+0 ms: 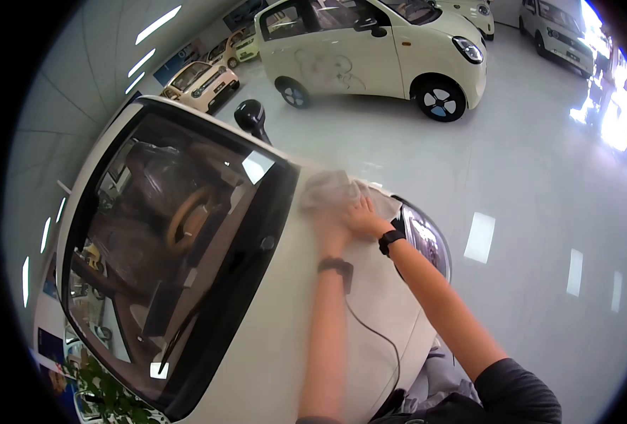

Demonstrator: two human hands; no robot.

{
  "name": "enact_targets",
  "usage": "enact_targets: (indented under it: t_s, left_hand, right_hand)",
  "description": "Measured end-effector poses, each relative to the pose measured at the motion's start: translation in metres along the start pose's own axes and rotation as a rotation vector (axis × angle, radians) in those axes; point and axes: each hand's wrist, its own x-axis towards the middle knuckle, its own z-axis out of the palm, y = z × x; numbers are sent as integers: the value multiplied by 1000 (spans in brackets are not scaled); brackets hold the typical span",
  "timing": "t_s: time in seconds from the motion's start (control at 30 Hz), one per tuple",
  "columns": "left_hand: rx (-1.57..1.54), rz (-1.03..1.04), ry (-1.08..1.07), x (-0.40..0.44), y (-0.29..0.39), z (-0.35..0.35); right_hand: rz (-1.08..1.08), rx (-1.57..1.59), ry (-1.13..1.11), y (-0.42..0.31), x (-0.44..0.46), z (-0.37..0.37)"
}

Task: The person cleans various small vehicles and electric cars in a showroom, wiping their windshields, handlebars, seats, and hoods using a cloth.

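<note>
A light grey-beige cloth [335, 187] lies bunched on the cream car's hood [292, 304], close to the far edge by the headlight [426, 237]. My left hand [333, 225] is at the near side of the cloth. Its fingers are smeared by blur, so their grip cannot be made out. Beside it, my right hand [364, 219] rests against the cloth with fingers stretched out and slightly apart. The two hands touch or overlap. A dark band [336, 267] with a thin cable [381, 332] is on my left wrist, and a black watch [391, 240] on my right.
The windshield [165, 233] and side mirror [250, 116] of this car are to the left. Another cream car [377, 56] stands across the glossy floor [525, 184]. More cars are parked farther back. A leafy plant [105, 381] is at lower left.
</note>
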Motion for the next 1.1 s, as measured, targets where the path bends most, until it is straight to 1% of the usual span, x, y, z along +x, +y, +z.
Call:
enact_targets:
  t_s: [0.1,0.2,0.3,0.33,0.43,0.53,0.57,0.6,0.7,0.73,0.8,0.83,0.87,0.9,0.97,1.0,1.1]
  left_hand:
    - [5,33,85,-46,-3,7]
    - [77,87,278,-89,-11,23]
    - [34,121,236,-149,3,4]
    - [24,140,214,-168,7,-2]
    - [49,164,163,-227,6,-3]
    - [67,125,125,-284,10,-2]
    - [32,107,91,-301,12,-7]
    - [-1,93,61,-317,12,-6]
    - [125,138,77,-363,10,-1]
    - [158,153,128,-376,10,1]
    - [223,183,233,-408,11,4]
    - [196,188,232,-420,10,4]
    - [166,190,234,-430,10,7]
    - [137,192,233,-441,12,7]
    - [224,105,72,-460,21,6]
    - [271,62,-12,-469,23,7]
    - [308,76,-38,-481,24,10]
  right_hand:
    - [-18,-16,-265,-34,-49,-28]
    - [102,65,-160,-56,-87,-2]
    - [220,117,2,-72,-128,32]
    - [240,27,-191,-73,-139,35]
    - [236,101,-248,-106,-201,23]
    - [162,-73,-338,-122,-247,48]
    - [81,-232,-330,-118,-260,69]
    - [61,-148,-260,-119,-275,81]
    - [-2,-138,-258,-129,-318,99]
    - [-59,-131,-198,-132,-335,103]
    - [35,-115,-210,-141,-362,116]
    - [80,-110,-215,-146,-372,122]
    - [208,196,-113,-153,-383,126]
    - [251,227,-121,-158,-395,129]
    - [345,311,-120,-170,-415,134]
    - [351,328,-115,-178,-427,130]
    - [390,384,-1,-189,-441,141]
